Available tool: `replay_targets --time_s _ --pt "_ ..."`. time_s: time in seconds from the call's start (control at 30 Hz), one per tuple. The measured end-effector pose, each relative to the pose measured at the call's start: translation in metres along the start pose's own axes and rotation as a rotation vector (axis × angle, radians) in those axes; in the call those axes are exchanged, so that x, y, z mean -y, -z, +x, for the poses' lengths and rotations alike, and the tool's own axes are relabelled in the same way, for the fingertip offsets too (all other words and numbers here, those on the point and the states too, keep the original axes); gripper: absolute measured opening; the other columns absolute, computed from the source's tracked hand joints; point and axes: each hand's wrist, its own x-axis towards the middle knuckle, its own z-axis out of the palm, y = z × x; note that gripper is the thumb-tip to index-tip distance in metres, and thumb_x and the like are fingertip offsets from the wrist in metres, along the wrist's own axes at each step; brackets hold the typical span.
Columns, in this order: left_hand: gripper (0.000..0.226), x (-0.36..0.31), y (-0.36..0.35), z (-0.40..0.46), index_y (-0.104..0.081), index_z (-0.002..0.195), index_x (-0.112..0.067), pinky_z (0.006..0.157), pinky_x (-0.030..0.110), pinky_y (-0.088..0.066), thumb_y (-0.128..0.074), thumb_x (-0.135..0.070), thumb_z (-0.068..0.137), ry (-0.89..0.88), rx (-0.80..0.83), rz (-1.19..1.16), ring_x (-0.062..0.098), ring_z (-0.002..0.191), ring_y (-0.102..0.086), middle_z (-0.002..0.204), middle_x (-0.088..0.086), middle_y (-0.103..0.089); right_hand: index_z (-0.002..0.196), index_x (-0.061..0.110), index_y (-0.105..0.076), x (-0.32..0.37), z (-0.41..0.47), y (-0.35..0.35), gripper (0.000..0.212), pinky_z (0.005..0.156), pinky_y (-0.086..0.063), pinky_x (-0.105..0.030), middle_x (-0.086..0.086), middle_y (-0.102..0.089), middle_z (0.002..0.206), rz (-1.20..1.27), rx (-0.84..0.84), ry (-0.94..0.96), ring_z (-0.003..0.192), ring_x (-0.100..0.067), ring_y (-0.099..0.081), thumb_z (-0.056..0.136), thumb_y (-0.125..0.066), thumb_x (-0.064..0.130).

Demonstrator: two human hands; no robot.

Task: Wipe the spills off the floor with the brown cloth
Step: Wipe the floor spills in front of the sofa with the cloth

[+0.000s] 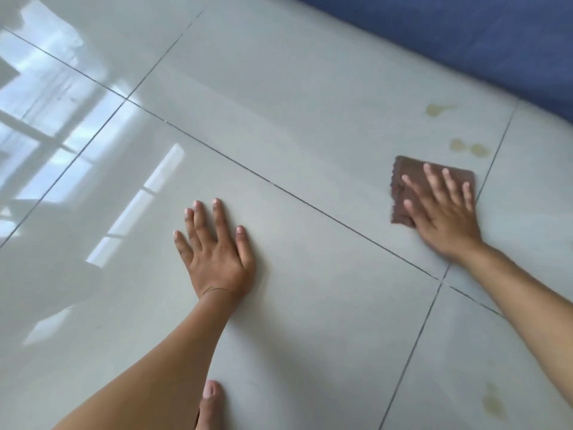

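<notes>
A folded brown cloth (409,178) lies flat on the pale tiled floor (294,119) at the right. My right hand (443,212) presses down on it with fingers spread. Just beyond the cloth sit two small yellowish spills (469,148), and another yellowish spill (438,109) lies farther out. One more spill (494,406) marks the tile near the bottom right. My left hand (214,246) rests flat on the floor at the centre, fingers apart, holding nothing.
A blue surface (465,35) borders the floor along the top right. Dark grout lines cross the glossy tiles, and window light reflects at the left. A bare toe (212,398) shows at the bottom centre.
</notes>
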Motion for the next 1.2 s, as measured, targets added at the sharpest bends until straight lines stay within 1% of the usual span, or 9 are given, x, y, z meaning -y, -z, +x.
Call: replay_targets --time_s 0.17,0.4,0.5,0.57,0.73,0.8,0.93,1.07,1.2 --pt "0.064 0.001 -0.002 0.000 -0.006 0.155 -0.023 0.121 0.046 0.007 -0.019 -0.043 0.095 0.000 -0.011 0.014 0.022 0.151 0.006 0.164 0.008 0.001 0.148 0.048 -0.004 0.065 0.090 0.019 0.056 0.119 0.008 -0.052 0.007 0.008 0.163 0.140 0.003 -0.315 0.150 -0.024 0.011 0.094 -0.012 0.060" --pt "0.063 0.000 0.000 -0.001 -0.008 0.154 -0.022 0.121 0.047 0.005 -0.020 -0.042 0.096 -0.004 -0.013 0.023 0.023 0.151 0.004 0.164 0.009 -0.001 0.147 0.046 -0.019 0.160 -0.004 -0.017 0.055 0.118 0.008 -0.048 0.005 -0.004 0.163 0.128 0.030 0.125 0.151 -0.025 -0.001 0.093 -0.022 0.058" --pt "0.064 -0.002 0.002 -0.002 -0.007 0.155 -0.021 0.121 0.048 0.005 -0.018 -0.043 0.096 -0.004 -0.002 0.037 0.023 0.151 0.004 0.164 0.008 0.000 0.142 0.044 -0.035 0.143 -0.102 -0.045 0.053 0.115 -0.010 -0.050 0.003 -0.031 0.157 0.123 -0.011 0.226 0.146 -0.026 -0.024 0.091 -0.030 0.058" --pt "0.064 -0.002 0.002 -0.002 -0.006 0.155 -0.020 0.121 0.048 0.005 -0.017 -0.043 0.096 -0.008 0.002 0.041 0.023 0.151 0.005 0.164 0.008 0.001 0.143 0.046 -0.029 0.105 -0.162 -0.063 0.052 0.116 -0.014 -0.049 0.005 -0.027 0.157 0.086 0.023 0.207 0.145 -0.024 -0.024 0.094 -0.026 0.059" --pt "0.060 0.000 0.001 -0.006 -0.009 0.155 -0.024 0.122 0.043 0.004 -0.017 -0.040 0.097 -0.087 -0.005 0.029 0.020 0.152 0.004 0.164 0.006 0.000 0.148 0.048 -0.010 -0.034 -0.242 -0.065 0.063 0.117 -0.006 -0.050 0.005 -0.005 0.163 0.090 0.089 -0.215 0.146 -0.027 -0.015 0.089 -0.003 0.069" --pt "0.062 -0.002 0.001 -0.010 -0.008 0.155 -0.019 0.123 0.041 0.002 -0.016 -0.038 0.097 -0.178 0.018 0.047 0.019 0.152 0.002 0.164 0.003 -0.002 0.149 0.043 -0.010 -0.073 -0.222 -0.054 0.073 0.117 -0.003 -0.053 0.000 -0.006 0.163 0.145 0.078 -0.464 0.149 -0.028 -0.006 0.084 -0.002 0.073" --pt "0.062 -0.027 -0.009 -0.024 -0.006 0.155 -0.012 0.123 0.039 0.001 -0.020 -0.033 0.099 -0.294 0.045 0.067 0.017 0.152 0.001 0.164 0.002 -0.001 0.151 0.042 -0.002 -0.091 -0.134 -0.027 0.062 0.118 0.005 -0.056 0.001 0.012 0.162 0.273 0.043 -0.758 0.149 -0.028 0.011 0.093 -0.015 0.061" --pt "0.062 -0.065 -0.018 -0.034 -0.008 0.155 -0.016 0.123 0.038 0.003 -0.017 -0.034 0.096 -0.489 0.085 0.111 0.016 0.152 0.000 0.164 -0.002 -0.003 0.151 0.041 -0.003 -0.036 -0.095 -0.022 0.059 0.118 0.007 -0.054 0.000 0.011 0.163 0.247 0.032 -0.561 0.149 -0.029 0.011 0.095 -0.016 0.057" --pt "0.064 -0.125 -0.034 -0.042 -0.008 0.155 -0.016 0.122 0.037 0.003 -0.018 -0.036 0.094 -0.696 0.158 0.130 0.016 0.152 -0.001 0.164 -0.002 -0.004 0.147 0.041 -0.023 0.027 -0.151 -0.047 0.056 0.117 -0.002 -0.050 -0.001 -0.018 0.161 0.164 -0.052 -0.222 0.149 -0.030 -0.015 0.094 -0.023 0.057"
